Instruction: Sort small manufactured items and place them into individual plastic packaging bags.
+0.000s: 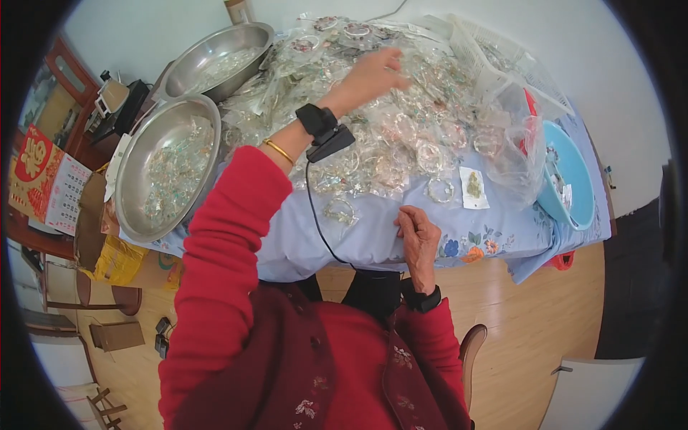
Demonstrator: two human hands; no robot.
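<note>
A large heap of small clear plastic bags with beaded bracelets (pixel 430 156) covers the back of the cloth-covered table. My left hand (pixel 373 75) reaches over the middle of the heap, fingers apart, slightly blurred, with nothing visible in it. My right hand (pixel 416 228) rests at the table's front edge, its fingers curled together; whether something small is between them cannot be told. Just beyond it lie a bagged bracelet (pixel 439 190) and a white packet with greenish contents (pixel 474 187). Another bagged bracelet (pixel 342 211) lies apart, to the left of my right hand.
Two steel basins (pixel 211 161) (pixel 263 32) with small bags stand at the left. On the right are a light blue plastic basin (pixel 583 177), a clear plastic bag (pixel 516 161) and a white plastic basket (pixel 553 99). A black cable (pixel 312 199) hangs from my left wrist device.
</note>
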